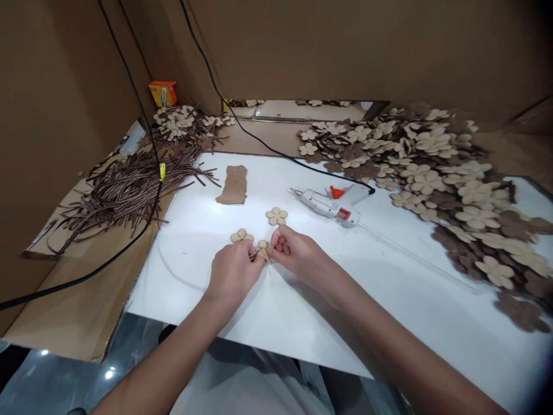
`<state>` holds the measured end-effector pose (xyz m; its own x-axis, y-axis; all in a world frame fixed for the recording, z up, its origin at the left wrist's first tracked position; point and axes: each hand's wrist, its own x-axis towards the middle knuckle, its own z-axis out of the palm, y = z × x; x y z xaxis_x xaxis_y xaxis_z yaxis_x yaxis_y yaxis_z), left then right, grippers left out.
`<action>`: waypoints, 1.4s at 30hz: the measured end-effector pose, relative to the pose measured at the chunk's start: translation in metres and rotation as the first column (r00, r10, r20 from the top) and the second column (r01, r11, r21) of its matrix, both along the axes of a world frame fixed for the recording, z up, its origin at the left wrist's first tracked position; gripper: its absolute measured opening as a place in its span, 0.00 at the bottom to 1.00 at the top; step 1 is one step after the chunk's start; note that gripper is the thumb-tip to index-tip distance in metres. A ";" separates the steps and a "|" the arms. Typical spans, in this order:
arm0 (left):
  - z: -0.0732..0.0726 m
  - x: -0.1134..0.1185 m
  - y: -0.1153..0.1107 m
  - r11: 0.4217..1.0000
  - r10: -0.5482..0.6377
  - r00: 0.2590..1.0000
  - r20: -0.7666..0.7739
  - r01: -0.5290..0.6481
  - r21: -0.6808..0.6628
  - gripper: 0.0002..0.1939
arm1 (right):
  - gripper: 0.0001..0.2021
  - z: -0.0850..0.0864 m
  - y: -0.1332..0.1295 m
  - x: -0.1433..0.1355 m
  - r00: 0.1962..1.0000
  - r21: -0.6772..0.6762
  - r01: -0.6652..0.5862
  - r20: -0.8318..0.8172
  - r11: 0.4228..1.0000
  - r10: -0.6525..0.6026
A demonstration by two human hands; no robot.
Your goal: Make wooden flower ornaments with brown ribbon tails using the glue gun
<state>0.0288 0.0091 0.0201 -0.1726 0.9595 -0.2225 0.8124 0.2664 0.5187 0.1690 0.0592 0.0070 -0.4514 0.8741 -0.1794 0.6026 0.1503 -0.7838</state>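
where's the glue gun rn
In the head view, the glue gun lies on the white board, right of the lone beige flower, beyond the right hand.

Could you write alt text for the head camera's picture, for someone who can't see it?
A person's left hand and right hand meet at a small beige flower over a white board. Nearby are two more beige flowers and a glue gun; brown cords lie left, heaped flowers right.
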 end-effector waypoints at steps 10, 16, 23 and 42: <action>-0.002 -0.008 -0.003 0.996 -0.020 0.989 0.149 0.007 0.085 0.11 | 0.07 0.002 0.019 -0.003 0.989 -0.104 -0.057 0.128 0.993 0.071; 0.014 -0.029 -0.012 0.995 -0.100 0.961 0.259 0.104 -0.004 0.10 | 0.10 0.006 0.022 -0.002 0.987 -0.117 -0.083 0.130 0.990 0.098; 0.022 -0.040 -0.021 0.809 -0.401 0.857 -0.324 0.497 0.313 0.13 | 0.08 0.007 0.021 -0.002 0.986 -0.111 -0.103 0.119 0.988 0.116; -0.006 -0.058 0.009 0.449 -0.754 0.507 -0.417 0.862 0.235 0.19 | 0.04 0.006 0.017 0.001 0.992 -0.105 -0.057 0.106 0.993 0.068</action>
